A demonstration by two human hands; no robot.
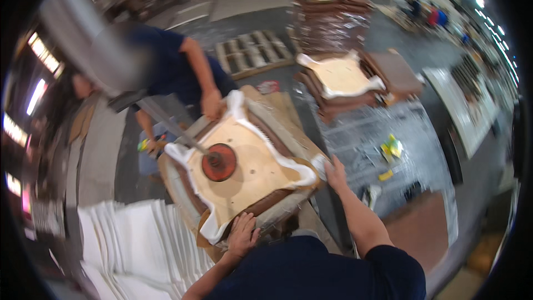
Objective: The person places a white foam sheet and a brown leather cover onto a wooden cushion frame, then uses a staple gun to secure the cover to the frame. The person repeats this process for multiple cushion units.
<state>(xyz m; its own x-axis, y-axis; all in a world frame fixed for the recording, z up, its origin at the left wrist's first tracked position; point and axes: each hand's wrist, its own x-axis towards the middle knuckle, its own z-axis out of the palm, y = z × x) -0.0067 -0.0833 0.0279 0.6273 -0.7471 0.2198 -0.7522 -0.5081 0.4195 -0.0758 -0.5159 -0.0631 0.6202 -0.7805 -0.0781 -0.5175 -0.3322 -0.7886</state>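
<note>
A chair seat panel of pale plywood [244, 158] lies on the work stand, with white padding [277, 158] round its edge and a brown cover [269, 203] beneath. A round red press pad [219, 162] on a metal shaft bears down on the panel's middle. My left hand [242, 235] rests on the near edge of the seat, fingers apart against the brown cover. At the right corner, my right hand [335, 175] is beside a white bit of material [319, 165]; its fingers are blurred and partly hidden. Across from me, a co-worker's hand [211, 104] touches the far edge.
White sheets [136, 239] are stacked at the lower left. On the right, a plastic-covered table [361, 139] holds a yellow-green item [392, 148] and a brown panel [419, 228]. Behind it are stacked brown covers [331, 28] and a wooden pallet [254, 54].
</note>
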